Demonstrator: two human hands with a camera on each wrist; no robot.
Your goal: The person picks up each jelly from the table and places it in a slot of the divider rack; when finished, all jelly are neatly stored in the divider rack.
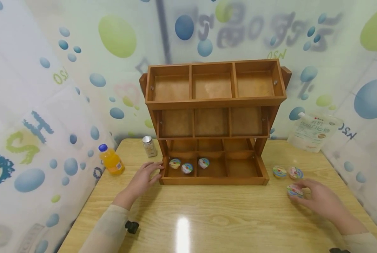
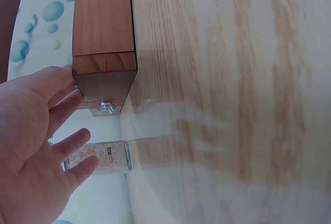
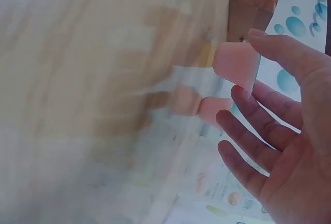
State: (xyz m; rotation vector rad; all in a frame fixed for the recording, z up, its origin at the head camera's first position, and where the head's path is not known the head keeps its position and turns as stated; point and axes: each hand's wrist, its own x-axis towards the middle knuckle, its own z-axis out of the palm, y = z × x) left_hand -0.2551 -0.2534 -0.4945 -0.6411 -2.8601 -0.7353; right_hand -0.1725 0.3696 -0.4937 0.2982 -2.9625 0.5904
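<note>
My right hand (image 1: 325,202) pinches a small pink jelly cup (image 3: 235,64) with a printed lid between thumb and fingertips, at the right side of the table. Just beyond it stand two more cups, a yellowish jelly cup (image 1: 279,172) and a pink jelly cup (image 1: 296,173). My left hand (image 1: 143,181) rests with loosely spread fingers against the lower left corner of a tiered wooden rack (image 1: 213,181). In the rack's bottom tray, two jelly cups (image 1: 186,168) sit in the left compartment and one jelly cup (image 1: 203,163) in the middle compartment.
An orange drink bottle (image 1: 112,160) with a blue cap stands at the table's left edge. Behind my left hand is a glass jar (image 1: 149,147) with a silver lid. A white spouted pouch (image 1: 315,133) leans on the back wall at right. The rack's upper trays overhang the bottom one.
</note>
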